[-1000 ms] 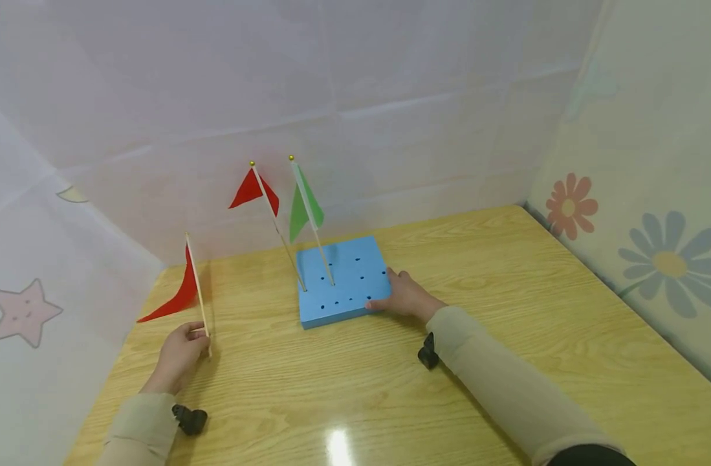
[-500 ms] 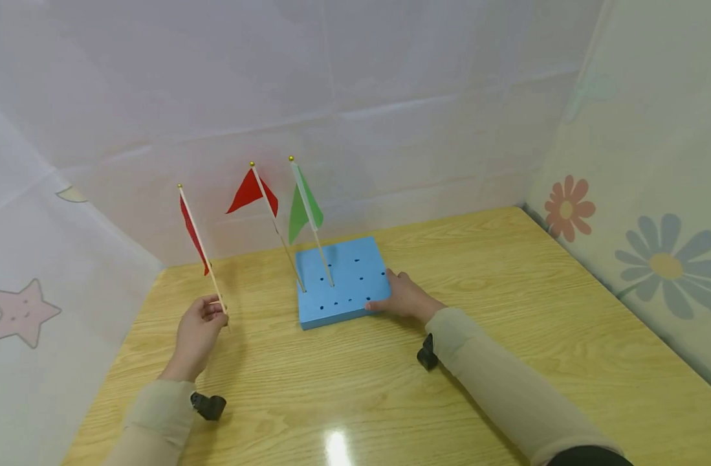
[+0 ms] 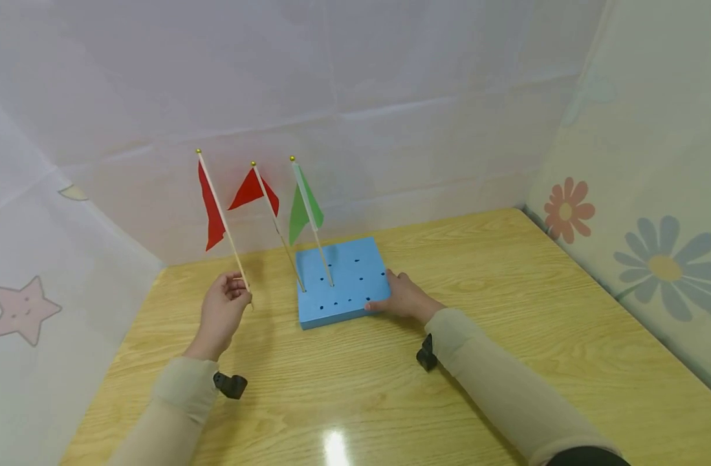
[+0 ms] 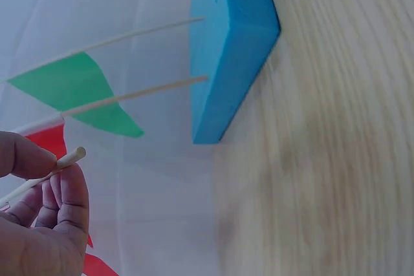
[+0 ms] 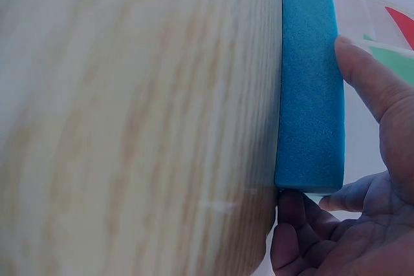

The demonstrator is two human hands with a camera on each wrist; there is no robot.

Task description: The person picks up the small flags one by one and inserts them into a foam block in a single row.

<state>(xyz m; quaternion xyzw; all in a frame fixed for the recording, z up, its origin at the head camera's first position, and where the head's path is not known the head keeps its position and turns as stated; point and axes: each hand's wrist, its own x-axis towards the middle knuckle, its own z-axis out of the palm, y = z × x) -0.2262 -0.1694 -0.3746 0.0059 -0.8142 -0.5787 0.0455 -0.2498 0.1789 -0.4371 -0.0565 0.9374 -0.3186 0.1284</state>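
Note:
My left hand (image 3: 224,314) pinches the lower end of a thin wooden stick that carries a red pennant flag (image 3: 213,210). The flag leans left above the table, and its bare stick end (image 4: 76,154) pokes out past thumb and fingertip in the left wrist view. Right of it lies a blue foam block (image 3: 346,265) with several small holes on top. A second red flag (image 3: 250,189) and a green flag (image 3: 305,204) stand tilted in holes on its left half. My right hand (image 3: 409,298) grips the block's right end, thumb (image 5: 362,72) on the top face, fingers curled against the side.
The wooden table (image 3: 343,369) runs up to a pale cloth backdrop (image 3: 390,162) behind the block. Patterned cloth with flowers (image 3: 664,265) hangs at the right, and one with a star (image 3: 24,310) at the left.
My left hand has moved right and away from me, raising the red flag from low at the left to near the block. The block, its two flags and my right hand stay put.

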